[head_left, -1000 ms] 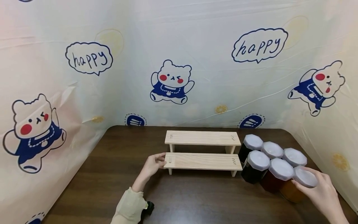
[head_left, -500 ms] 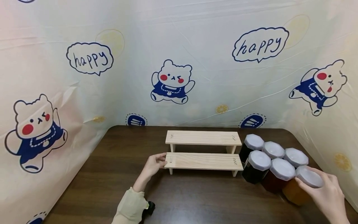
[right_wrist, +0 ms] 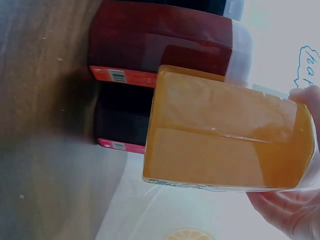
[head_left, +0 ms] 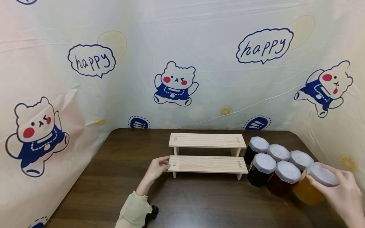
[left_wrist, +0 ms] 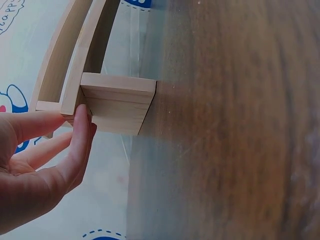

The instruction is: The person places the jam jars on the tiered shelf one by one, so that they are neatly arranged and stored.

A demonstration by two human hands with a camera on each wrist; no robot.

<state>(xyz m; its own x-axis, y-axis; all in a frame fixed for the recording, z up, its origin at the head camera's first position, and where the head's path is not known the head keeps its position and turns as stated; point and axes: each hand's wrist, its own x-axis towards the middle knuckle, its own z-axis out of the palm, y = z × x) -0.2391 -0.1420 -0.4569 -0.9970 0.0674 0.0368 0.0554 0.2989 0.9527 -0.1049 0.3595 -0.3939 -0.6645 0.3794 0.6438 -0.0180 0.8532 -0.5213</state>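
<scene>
My left hand [head_left: 155, 168] pinches the left end of the lower board of a pale two-step wooden stand [head_left: 208, 164]. In the left wrist view the fingertips lie at that board's corner. At the right, my right hand [head_left: 343, 191] grips an amber-filled jar [head_left: 308, 191] round its white lid. The right wrist view shows this faceted jar [right_wrist: 220, 135] tilted, its bottom raised off the table. Beside it stand a dark red jar [head_left: 280, 185] and a black jar [head_left: 258, 177], both white-lidded.
Behind those, several more jars are grouped, among them a dark jar [head_left: 251, 153] at the stand's right end. The brown wooden table [head_left: 199, 199] reaches back to a printed cloth [head_left: 176, 38], which also hangs at both sides.
My right hand has lifted the amber jar and drawn it right, away from the dark red one. The left hand keeps its hold on the stand, which stays put.
</scene>
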